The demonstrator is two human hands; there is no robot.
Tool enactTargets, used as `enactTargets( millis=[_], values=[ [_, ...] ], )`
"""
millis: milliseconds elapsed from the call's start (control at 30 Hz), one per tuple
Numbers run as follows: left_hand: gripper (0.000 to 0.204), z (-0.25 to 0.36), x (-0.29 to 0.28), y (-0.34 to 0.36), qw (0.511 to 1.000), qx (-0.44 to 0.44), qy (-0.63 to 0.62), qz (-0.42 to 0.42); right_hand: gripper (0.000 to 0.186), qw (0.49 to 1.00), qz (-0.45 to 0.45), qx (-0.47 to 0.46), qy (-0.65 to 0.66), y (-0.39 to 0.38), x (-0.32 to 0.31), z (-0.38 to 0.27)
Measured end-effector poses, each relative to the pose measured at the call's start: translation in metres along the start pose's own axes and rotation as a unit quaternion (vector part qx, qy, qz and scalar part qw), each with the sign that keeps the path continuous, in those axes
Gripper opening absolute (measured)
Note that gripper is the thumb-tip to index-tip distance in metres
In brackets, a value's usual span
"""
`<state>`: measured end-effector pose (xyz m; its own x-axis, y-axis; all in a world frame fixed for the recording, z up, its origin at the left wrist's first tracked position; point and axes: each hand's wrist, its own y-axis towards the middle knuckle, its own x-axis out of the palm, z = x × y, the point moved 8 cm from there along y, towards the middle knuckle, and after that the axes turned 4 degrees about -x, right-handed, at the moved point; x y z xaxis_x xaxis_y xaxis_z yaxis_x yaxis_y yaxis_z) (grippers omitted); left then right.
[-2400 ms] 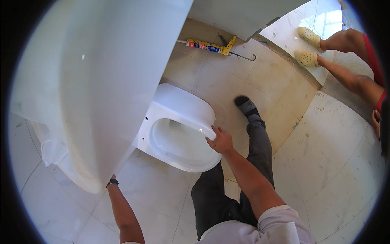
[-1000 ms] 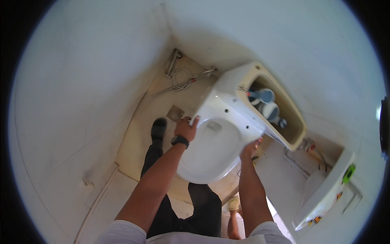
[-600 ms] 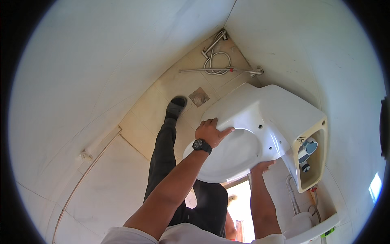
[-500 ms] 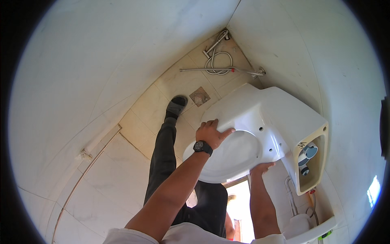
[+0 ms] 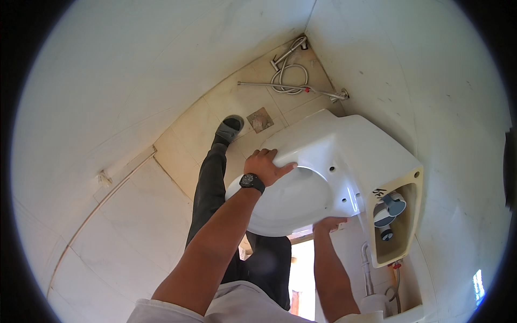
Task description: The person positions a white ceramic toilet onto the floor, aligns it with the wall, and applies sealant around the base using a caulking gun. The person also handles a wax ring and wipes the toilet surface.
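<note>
A white ceramic toilet point(image 5: 350, 140) with attached cistern is tilted in front of me. My left hand point(image 5: 265, 166) is closed on the upper edge of its bowl point(image 5: 283, 202), thumb along the rim, a black watch on the wrist. My right hand point(image 5: 328, 225) grips its lower edge beside the cistern, fingers partly hidden underneath. The open cistern point(image 5: 406, 220) shows a yellowish interior, black markings and grey-white flush fittings point(image 5: 390, 207). My dark-trousered left leg stands left of the bowl.
A metal tap with coiled hose point(image 5: 291, 75) lies in the tiled corner beside a square drain point(image 5: 260, 120). Pale walls point(image 5: 107, 81) enclose both sides. A pipe point(image 5: 366, 269), red-handled valve point(image 5: 395, 265) and white fixture are at lower right. A bright opening point(image 5: 301, 274) shows between my legs.
My view has turned into the corner. My left hand has come onto the bowl. The toilet has tipped since a second ago and sits slightly farther left in view than half a second ago.
</note>
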<state>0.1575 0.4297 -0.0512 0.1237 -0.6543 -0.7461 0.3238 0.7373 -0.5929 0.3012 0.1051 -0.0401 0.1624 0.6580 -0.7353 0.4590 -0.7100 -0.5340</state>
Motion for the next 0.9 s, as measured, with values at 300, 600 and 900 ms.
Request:
enactTargets(
  millis=[300,600,900],
  values=[
    [0.076,0.0,0.0,0.0,1.0,0.008,0.002,-0.006,0.076,0.982,-0.009,-0.093,-0.163,0.025,-0.001,0.0],
    [0.076,0.008,-0.003,-0.001,0.998,0.024,0.024,0.052,0.07,0.896,0.06,-0.252,-0.36,0.103,0.001,0.034],
    [0.075,-0.004,0.015,0.013,0.989,0.101,-0.008,0.103,0.081,0.934,-0.237,-0.041,0.265,0.084,-0.004,0.06]
  ],
)
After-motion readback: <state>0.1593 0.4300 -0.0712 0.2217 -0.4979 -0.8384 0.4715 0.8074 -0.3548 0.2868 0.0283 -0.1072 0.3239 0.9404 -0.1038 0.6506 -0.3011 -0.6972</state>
